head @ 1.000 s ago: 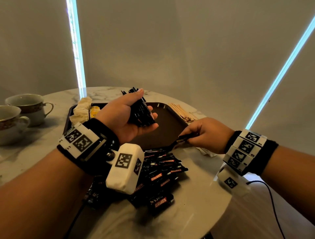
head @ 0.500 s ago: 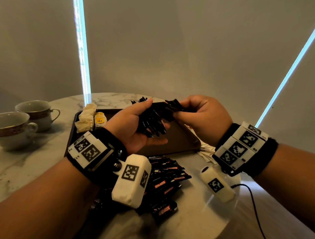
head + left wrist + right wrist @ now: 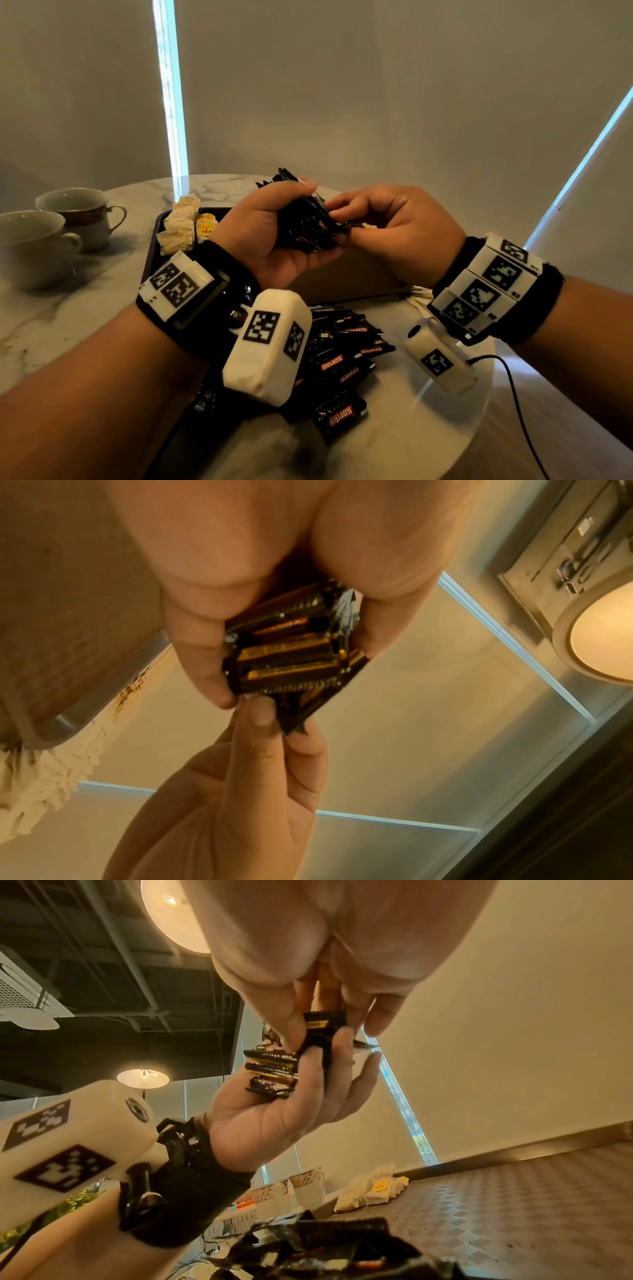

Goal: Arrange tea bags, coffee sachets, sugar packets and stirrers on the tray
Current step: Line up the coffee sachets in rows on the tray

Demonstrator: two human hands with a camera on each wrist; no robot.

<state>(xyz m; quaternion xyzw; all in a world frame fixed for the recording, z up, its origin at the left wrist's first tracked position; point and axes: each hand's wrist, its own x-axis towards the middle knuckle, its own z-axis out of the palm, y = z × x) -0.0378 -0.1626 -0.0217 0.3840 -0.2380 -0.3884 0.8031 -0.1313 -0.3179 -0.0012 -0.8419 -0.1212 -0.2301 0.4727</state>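
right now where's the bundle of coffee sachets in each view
Head: the bundle of coffee sachets sits upper centre, gripped in the left hand.
Left wrist: centre, below the palm.
Right wrist: centre.
Shared landmark: the right hand pinching a sachet at the bundle's edge.

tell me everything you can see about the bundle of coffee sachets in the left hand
The bundle of coffee sachets is a stack of slim black foil-looking packets with serrated ends, gold bands and a bit of red print. The left hand grips it between thumb and curled fingers, raised above the dark tray, packets lying roughly parallel with their ends fanned out unevenly. The right hand pinches one sachet at the stack's near end. More sachets lie loose on the marble table below.
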